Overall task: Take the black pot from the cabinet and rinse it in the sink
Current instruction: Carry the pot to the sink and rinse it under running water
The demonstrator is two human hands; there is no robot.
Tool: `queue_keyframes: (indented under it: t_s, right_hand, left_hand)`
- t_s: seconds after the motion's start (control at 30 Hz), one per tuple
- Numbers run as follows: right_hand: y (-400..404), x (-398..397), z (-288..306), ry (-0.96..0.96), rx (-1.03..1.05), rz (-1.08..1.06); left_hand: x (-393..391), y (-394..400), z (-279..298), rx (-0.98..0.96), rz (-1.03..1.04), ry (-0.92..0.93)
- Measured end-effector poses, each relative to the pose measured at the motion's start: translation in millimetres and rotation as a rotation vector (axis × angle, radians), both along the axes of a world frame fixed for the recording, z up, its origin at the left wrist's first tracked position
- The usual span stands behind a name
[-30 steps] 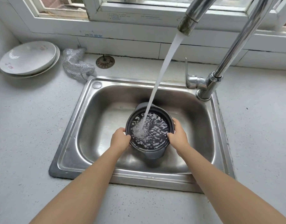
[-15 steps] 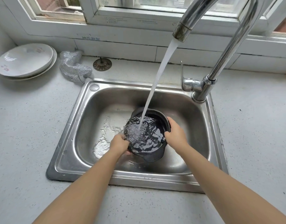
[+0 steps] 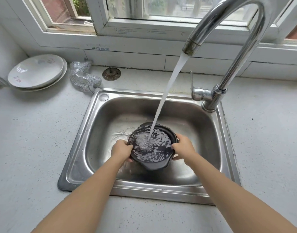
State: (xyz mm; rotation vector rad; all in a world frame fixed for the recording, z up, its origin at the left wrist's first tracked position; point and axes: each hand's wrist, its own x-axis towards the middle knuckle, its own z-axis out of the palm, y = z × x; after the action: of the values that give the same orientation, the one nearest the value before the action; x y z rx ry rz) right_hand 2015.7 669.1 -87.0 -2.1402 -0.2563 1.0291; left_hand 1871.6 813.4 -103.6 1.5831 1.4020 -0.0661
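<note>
Compared with a second earlier, the black pot now tips toward the left and brims with water, which spills over its left rim onto the floor of the steel sink; then it sat level and only part filled. This suggests the rinse has reached the swill-and-pour stage, with retrieval from the cabinet evidently complete. Left to right: two stacked white plates rest on the speckled countertop at far left, well apart from the basin; a metal mesh scourer lies near the sink's rear left corner, with a loose drain strainer just beside it against the wall. The left hand is clenched on the pot's left rim, fingers curled over the edge where the overflow runs. The pot is held low inside the basin, directly under the running stream. The right hand grasps the opposite rim, fingers wrapped beneath. Farthest right stands the gooseneck faucet, its lever handle open. Nothing obstructs the pot; the likeliest hazards are a wet, slippery grip and splash onto the counter.
</note>
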Motion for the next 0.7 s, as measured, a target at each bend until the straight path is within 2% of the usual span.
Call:
queue_keyframes:
  t_s: [0.43, 0.6, 0.7]
  right_hand:
    - [10.2, -18.0, -9.2, 0.396, 0.123, -0.210]
    - [11.7, -22.0, -5.1, 0.524, 0.215, -0.309]
    - [14.0, -21.1, -6.8, 0.527, 0.231, -0.306]
  left_hand:
    - [6.7, 30.3, 42.2, 0.265, -0.224, 0.124]
    - [5.1, 29.7, 47.1, 0.355, -0.283, 0.072]
    - [3.3, 29.8, 45.6, 0.406, -0.291, 0.017]
